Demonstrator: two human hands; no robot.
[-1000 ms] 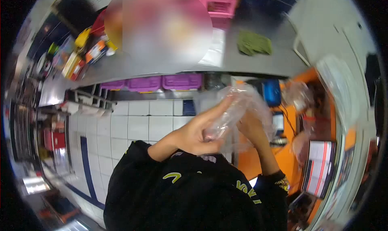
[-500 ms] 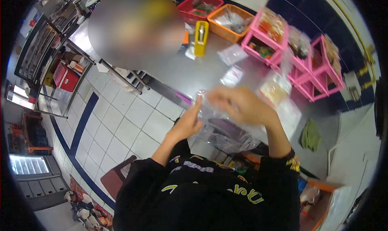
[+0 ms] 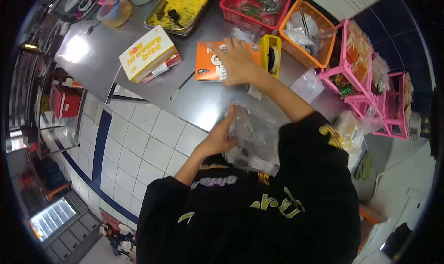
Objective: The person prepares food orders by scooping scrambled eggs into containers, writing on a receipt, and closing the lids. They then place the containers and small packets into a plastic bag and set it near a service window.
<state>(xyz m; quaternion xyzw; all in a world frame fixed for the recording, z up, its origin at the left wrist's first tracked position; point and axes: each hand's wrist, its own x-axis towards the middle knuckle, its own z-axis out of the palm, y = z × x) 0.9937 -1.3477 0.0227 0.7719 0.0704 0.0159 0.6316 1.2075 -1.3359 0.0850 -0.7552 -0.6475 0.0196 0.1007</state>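
left hand (image 3: 218,137): fingers pinched on the gathered top of a clear plastic bag (image 3: 253,137), at the centre of the frame, just off the near edge of the surface.
clear plastic bag: crumpled, held against the person's chest, below the surface edge; what is inside cannot be told.
right hand (image 3: 237,60): reached out to the upper centre of the frame, fingers spread flat and grasping nothing, lying on the right end of an orange box (image 3: 210,60), fingertips near the yellow tape dispenser (image 3: 272,53).
orange box: lying flat on the surface, partly under the right hand.
yellow tape dispenser: upright, just right of the right hand, a roll of tape showing in it.
surface (image 3: 138,90): grey metal, running from upper left to the right of the frame.
white and yellow carton (image 3: 147,53): left of the orange box, tilted, resting on a red box.
tray of yellow food (image 3: 182,5): top of the frame, beyond the carton.
red basket (image 3: 256,3): top centre, holding bagged greens.
orange basket (image 3: 305,33): right of the red basket, holding clear bags.
pink racks (image 3: 370,83): right side of the frame, filled with small packets.
small clear bag (image 3: 307,84): flat on the surface between the dispenser and the pink racks.
floor (image 3: 138,144): white tiles with a dark blue stripe, lower left.
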